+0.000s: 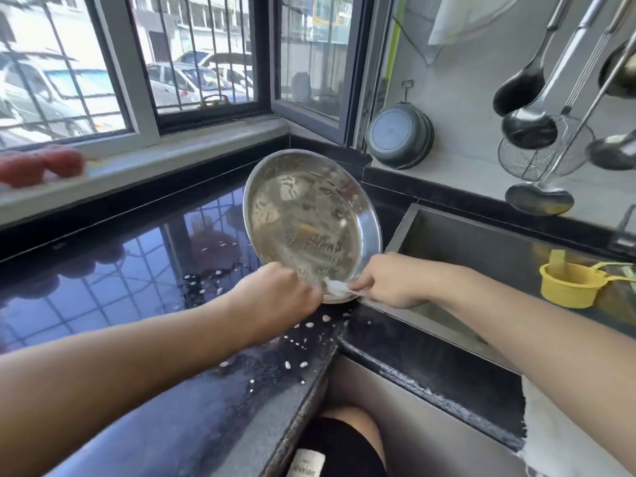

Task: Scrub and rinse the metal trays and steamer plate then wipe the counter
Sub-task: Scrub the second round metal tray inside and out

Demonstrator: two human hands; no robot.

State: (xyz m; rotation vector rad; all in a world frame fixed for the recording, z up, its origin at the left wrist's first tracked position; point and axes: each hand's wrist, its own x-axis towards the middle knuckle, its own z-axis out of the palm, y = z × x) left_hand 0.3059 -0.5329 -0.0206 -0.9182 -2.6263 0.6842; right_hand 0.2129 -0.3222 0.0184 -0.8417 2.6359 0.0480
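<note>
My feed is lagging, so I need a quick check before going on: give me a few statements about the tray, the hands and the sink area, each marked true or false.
1. The tray is tilted, its near rim at the counter edge by the sink. True.
2. The left hand rests flat on the counter, away from the tray. False: it grips the tray's near rim.
3. The right hand pinches a small white thing at the tray's rim. True.
4. The yellow cup sits on the windowsill. False: it sits at the sink's right side.
5. Small pale bits lie on the counter near the tray. True.
</note>
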